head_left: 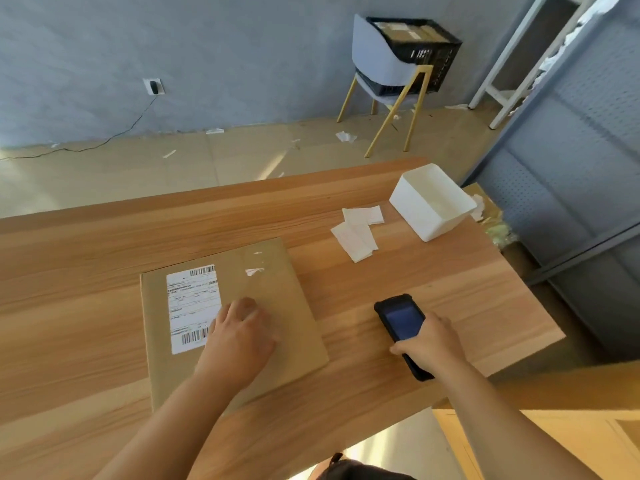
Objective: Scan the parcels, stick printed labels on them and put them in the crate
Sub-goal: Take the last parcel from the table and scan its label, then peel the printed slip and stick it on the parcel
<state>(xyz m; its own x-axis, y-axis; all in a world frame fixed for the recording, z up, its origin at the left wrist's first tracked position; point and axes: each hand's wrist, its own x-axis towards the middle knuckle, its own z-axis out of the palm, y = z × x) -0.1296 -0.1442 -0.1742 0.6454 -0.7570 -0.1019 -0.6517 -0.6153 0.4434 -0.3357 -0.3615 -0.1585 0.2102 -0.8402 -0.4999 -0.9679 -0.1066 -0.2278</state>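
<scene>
Parcel (277,292), flat, of brown cardboard, lying on the near left of a light wooden table (86,271), with a white printed barcode label (192,303) on its left half. Left hand (239,337) resting on the parcel just right of the label, fingers together and bent, gripping nothing. Right hand (429,344) at the near right, fingers clamped round a black handheld scanner (401,320) with dark blue screen. Farther right, white paper slips (358,232) beside an open white plastic box (433,202). Far behind, black plastic crate (436,46) on a grey chair (374,53).

Wooden table (104,306) with parcel (277,289), loose labels (356,233), white tub (415,213)
</scene>
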